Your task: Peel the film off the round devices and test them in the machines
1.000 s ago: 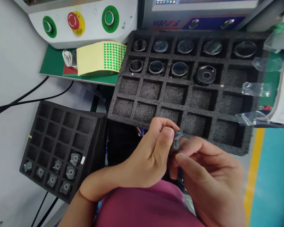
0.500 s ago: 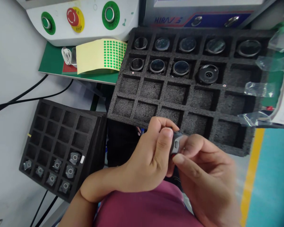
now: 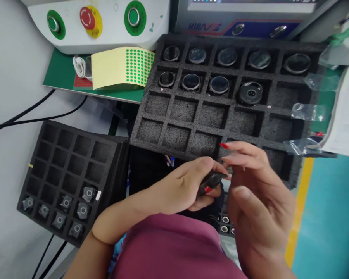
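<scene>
My left hand (image 3: 196, 186) is closed around a dark round watch case (image 3: 211, 182), held tilted in front of my body, its far side partly covered by fingers. My right hand (image 3: 256, 193) is just to the right of the case, fingers and thumb spread apart, with nothing visible between them. Beyond both hands lies a black foam tray (image 3: 184, 104). Round watch cases sit in its two far rows, most with the glass up. One watch case (image 3: 250, 93) there lies back side up, showing its sensor.
At lower left, stacked foam trays (image 3: 95, 170) hold several small wrapped watch parts. A sheet of green dot stickers (image 3: 110, 69) and a white cable (image 3: 79, 66) lie on the green shelf. Behind are a red stop button (image 3: 87, 18) and green buttons. Clear film pieces (image 3: 307, 111) hang at right.
My right hand has let go of the watch case and moved right, its fingers opening. My left hand keeps the case and has tilted it. The view has shifted slightly.
</scene>
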